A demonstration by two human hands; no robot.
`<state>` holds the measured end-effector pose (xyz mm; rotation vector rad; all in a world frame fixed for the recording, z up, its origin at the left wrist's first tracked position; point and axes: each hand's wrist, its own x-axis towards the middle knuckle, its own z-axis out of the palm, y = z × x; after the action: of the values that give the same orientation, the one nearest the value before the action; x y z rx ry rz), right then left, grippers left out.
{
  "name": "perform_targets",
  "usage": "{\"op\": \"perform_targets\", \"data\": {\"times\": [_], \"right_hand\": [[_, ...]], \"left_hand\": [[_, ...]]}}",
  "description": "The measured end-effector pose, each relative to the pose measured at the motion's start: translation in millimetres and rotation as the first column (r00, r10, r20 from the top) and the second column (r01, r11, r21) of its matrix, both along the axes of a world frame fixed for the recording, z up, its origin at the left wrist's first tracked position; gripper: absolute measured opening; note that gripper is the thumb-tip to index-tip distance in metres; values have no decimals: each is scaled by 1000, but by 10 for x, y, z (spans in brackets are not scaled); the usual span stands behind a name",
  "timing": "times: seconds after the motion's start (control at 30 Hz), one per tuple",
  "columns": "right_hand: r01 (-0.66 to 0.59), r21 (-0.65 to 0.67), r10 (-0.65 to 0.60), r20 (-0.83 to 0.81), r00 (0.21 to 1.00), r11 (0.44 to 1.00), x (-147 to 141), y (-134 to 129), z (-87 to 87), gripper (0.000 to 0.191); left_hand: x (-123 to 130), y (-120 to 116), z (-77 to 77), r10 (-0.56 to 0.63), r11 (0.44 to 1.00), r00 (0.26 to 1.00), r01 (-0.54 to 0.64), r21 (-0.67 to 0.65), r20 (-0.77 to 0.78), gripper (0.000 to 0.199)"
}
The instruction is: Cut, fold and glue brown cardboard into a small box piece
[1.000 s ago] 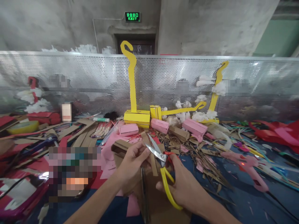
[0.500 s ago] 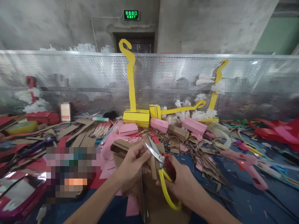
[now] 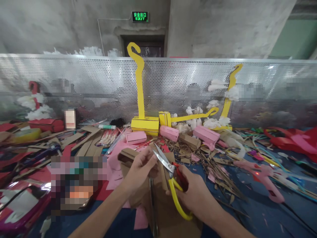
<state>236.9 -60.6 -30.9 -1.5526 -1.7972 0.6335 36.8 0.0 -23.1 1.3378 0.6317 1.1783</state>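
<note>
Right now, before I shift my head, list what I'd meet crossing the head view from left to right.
Red box → green-and-white tube → left hand → scissors held in the right hand → pink glue gun.

From mid-view, the right hand (image 3: 190,189) at 5 o'clock holds scissors (image 3: 170,168), blades slightly apart and pointing between 10 and 11. The left hand (image 3: 142,167), between 6 and 7, has its fingertips at the blades, near a cardboard strip (image 3: 162,177); its grip is unclear. On the surface (image 3: 259,213), a pink glue gun (image 3: 268,173) lies at 4, red ribbon (image 3: 284,142) at 3. A yellow hook (image 3: 140,91) stands at 11.
</note>
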Motion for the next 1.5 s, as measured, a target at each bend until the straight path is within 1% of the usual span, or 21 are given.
{"op": "perform_targets", "data": {"times": [0.07,0.17,0.2,0.33,0.4,0.53,0.6,0.67,0.73,0.8,0.97,1.1,1.2,1.3,1.4,1.5], "right_hand": [[5,4,-5,-7,1000,1000,-8,-8,10,39],[-35,18,36,-37,999,999,-10,-23,-3,56],[-47,16,48,-41,998,999,-10,-27,-13,59],[-87,-17,86,-68,994,996,-13,-33,-39,57],[-95,-10,94,-72,993,995,-18,-35,-36,56],[-75,89,76,-7,997,993,-15,-41,-34,59],[-81,133,80,11,997,988,-2,-35,-55,61],[-86,159,87,3,996,984,14,-19,-90,55],[-87,167,92,-25,995,982,28,3,-120,42],[-85,135,93,-55,994,987,32,20,-129,34],[-68,-16,67,-58,996,998,4,12,-88,32],[-96,7,96,-102,990,995,1,8,-97,23],[-84,25,86,-72,994,996,17,29,-92,15],[-20,46,20,-6,1000,999,29,44,-36,20],[35,59,-37,49,998,998,40,29,23,34],[4,66,-10,82,997,998,47,-12,31,52]], "left_hand": [[-5,8,1,8,1000,1000,-8,5,3,33],[-7,17,5,-38,999,999,38,4,26,33],[-7,18,7,-44,999,998,45,-3,42,33],[2,14,9,-49,998,996,52,-45,68,33],[12,5,7,-63,997,995,67,-44,78,33],[49,-32,3,-122,991,989,126,-41,88,30],[67,-53,4,-129,990,987,133,-47,91,29],[80,-67,1,-127,990,986,133,-55,104,30],[90,-75,-12,-120,989,985,130,-74,126,32],[103,-80,-33,-106,988,982,122,-94,155,32],[157,-112,-51,-67,987,974,97,-131,217,33],[190,-148,-3,-61,983,974,97,-154,220,33],[187,-168,30,-51,983,981,82,-163,189,33],[158,-161,49,-44,988,988,65,-139,147,33],[125,-128,51,-36,996,992,46,-79,122,30],[113,-105,38,-30,998,991,37,-54,128,26]]}}
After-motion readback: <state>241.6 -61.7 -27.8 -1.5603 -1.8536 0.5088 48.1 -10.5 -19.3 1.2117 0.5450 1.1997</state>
